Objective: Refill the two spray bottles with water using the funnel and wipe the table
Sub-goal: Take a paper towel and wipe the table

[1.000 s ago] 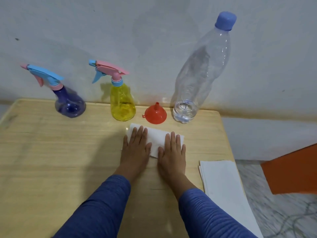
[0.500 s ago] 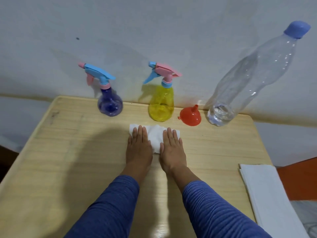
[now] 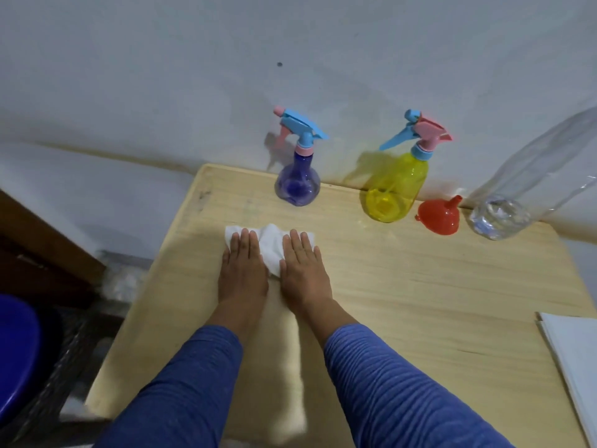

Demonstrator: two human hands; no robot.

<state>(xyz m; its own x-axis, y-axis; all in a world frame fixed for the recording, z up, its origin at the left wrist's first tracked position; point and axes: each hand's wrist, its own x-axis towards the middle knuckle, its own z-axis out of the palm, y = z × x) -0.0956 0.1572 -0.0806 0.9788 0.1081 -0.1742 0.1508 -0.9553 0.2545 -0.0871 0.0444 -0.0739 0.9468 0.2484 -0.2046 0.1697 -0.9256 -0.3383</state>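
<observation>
Both hands, left hand (image 3: pixel 243 270) and right hand (image 3: pixel 303 270), are pressing flat, fingers straight, on the white tissue (image 3: pixel 269 250); it is looking soft, light, and is bunching easily on the worktop (image 3: pixel 420 286).

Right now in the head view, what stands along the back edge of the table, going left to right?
Purple spray bottle → yellow spray bottle → red funnel, mouth down → clear water bottle, cut off at the frame's right edge.

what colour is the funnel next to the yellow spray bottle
Red-orange; the funnel shows clearly in the head view.
</observation>
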